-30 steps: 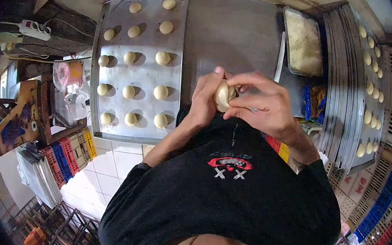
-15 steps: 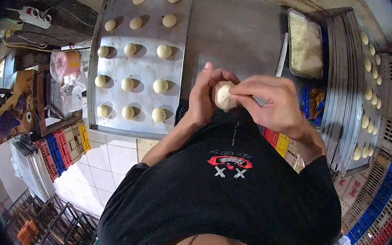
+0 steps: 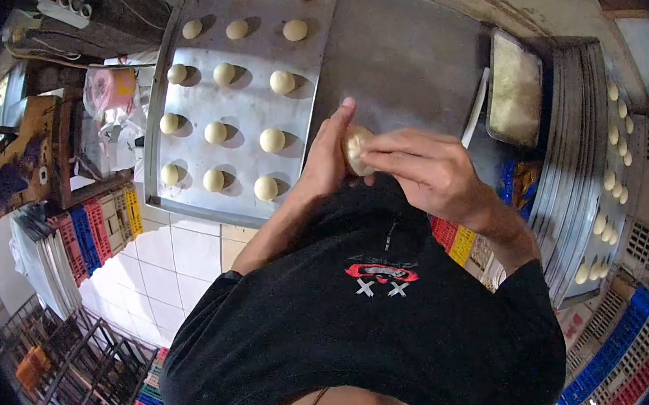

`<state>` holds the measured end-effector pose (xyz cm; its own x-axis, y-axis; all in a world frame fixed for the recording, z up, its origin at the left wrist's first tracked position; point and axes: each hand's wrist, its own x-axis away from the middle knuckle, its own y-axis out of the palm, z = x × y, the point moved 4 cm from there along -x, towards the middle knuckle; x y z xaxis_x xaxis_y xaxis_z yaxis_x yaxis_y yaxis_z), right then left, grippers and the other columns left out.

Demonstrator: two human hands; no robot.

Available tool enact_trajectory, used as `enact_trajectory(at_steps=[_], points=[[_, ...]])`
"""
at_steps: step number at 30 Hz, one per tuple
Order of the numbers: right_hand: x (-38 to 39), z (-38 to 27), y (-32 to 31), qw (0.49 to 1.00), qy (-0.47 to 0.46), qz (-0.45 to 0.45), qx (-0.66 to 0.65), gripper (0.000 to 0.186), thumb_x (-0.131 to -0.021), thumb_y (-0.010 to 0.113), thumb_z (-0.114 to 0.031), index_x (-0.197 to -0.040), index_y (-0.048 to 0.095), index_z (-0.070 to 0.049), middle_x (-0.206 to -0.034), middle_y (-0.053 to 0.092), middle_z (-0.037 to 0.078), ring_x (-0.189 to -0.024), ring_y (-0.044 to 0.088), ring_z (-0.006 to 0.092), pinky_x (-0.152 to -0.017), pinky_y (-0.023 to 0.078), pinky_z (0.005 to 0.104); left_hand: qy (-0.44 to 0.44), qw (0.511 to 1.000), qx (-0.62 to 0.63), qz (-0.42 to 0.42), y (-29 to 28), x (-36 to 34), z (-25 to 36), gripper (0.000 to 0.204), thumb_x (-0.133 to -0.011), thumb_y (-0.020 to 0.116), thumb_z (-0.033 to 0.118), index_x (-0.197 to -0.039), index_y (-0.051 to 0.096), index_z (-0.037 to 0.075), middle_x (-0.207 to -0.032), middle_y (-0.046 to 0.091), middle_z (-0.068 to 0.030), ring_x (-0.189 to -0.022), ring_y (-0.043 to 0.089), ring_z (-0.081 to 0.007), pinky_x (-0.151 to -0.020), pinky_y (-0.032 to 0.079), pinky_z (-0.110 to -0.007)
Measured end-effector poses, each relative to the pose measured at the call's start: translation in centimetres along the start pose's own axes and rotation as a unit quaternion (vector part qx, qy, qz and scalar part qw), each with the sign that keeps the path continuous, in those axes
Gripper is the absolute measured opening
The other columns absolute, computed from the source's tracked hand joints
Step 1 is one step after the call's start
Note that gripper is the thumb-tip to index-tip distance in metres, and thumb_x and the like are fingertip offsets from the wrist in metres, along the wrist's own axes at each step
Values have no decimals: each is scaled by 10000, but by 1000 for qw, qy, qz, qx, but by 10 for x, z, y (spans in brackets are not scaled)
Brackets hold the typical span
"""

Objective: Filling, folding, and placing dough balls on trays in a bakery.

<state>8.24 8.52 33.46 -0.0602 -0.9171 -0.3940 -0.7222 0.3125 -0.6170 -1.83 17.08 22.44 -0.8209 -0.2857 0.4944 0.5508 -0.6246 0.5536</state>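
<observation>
1. The ball (image 3: 355, 150), which looks like dough, is off the bench (image 3: 404, 52), held between our two hands just in front of the shirt (image 3: 328, 313).
2. Our left hand (image 3: 328, 157) cups the ball from its left side, the thumb standing up toward the far side; the fingers behind and below it are mostly hidden.
3. Our right hand (image 3: 428, 168) reaches in from the right, its fingers bunched together and closed on the right side of the ball; we cannot tell whether a fold of dough is caught between the tips.
4. We judge the ball light and soft: it should give under a fingertip, keep dents, and perhaps tear if we pull hard.
5. Its pale skin looks fairly smooth and dry, so we expect slight tackiness rather than slipping.
6. The best hold seems to be a loose palm around its side and underside, with only small, light pinches at the surface.
7. To the left, the other balls (image 3: 272, 140) sit round and well apart on the tray (image 3: 251, 107), which suggests dough firm enough to keep its shape.
</observation>
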Motion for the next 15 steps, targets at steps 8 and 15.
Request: enact_trajectory(at_steps=[8,15], points=[[-12,67,42,994,103,-38,-7,228,-631,768,-1,-844,694,-29,-859,662,96,-689,647,223,-598,520,314,50,989,-141,-13,-44,-21,19,266,-856,538,260,-1003,556,40,-810,572,-22,-721,523,-92,-594,400,-232],[-8,101,55,961,260,89,15,187,-681,794,-66,-837,694,-45,-921,636,84,-783,642,213,-656,511,314,360,647,-557,377,-193,-125,122,436,-726,743,237,-1065,577,18,-950,588,-188,-905,590,-343,-776,484,-420]])
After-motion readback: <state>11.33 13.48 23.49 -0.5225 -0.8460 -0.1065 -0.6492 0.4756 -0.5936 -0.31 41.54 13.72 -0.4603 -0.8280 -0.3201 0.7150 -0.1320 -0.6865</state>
